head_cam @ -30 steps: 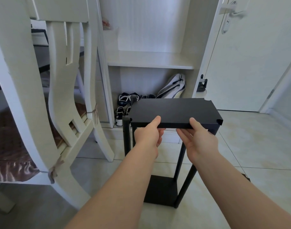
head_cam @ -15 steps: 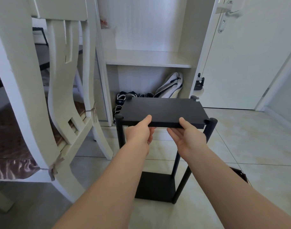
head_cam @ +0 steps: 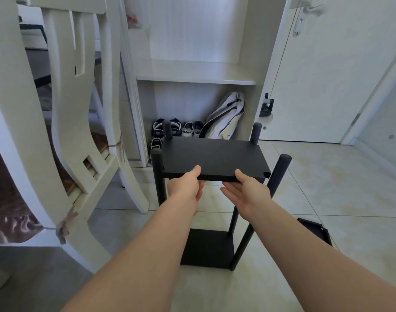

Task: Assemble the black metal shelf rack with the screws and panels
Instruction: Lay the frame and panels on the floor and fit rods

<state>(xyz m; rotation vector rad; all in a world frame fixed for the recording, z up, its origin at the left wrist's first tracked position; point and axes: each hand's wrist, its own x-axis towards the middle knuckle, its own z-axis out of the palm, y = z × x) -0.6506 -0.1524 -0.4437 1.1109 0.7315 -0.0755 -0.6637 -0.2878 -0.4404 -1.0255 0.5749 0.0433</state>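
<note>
**Panel held by its near edge, inside the four posts**

Going from my left, a white chair [head_cam: 57,109] stands close beside the rack. The near-left post [head_cam: 157,163] comes next, and the panel's left corner sits right against it, below the post's top.

My left hand [head_cam: 185,188] has its grip on the panel [head_cam: 212,154], thumb on top of the near edge and fingers tucked beneath. The panel's long axis runs across me, left to right. It reaches away from both grips toward the far-left post [head_cam: 166,129] and the far-right post [head_cam: 257,131], and both posts rise above its back edge.

My right hand [head_cam: 248,192] has the same near edge, thumb on top and fingers lying flatter underneath. It is the hand nearer the notched corner [head_cam: 267,174], which sits just beside the near-right post [head_cam: 280,172]. I can't tell whether it touches.

I think the next move depends on that notch meeting its post. With both grips on one long edge, the far edge is free to dip or skew.

The bottom panel [head_cam: 208,248] is already fixed low between the posts. A spare panel [head_cam: 316,230] lies on the floor [head_cam: 338,199] to my right.
</note>
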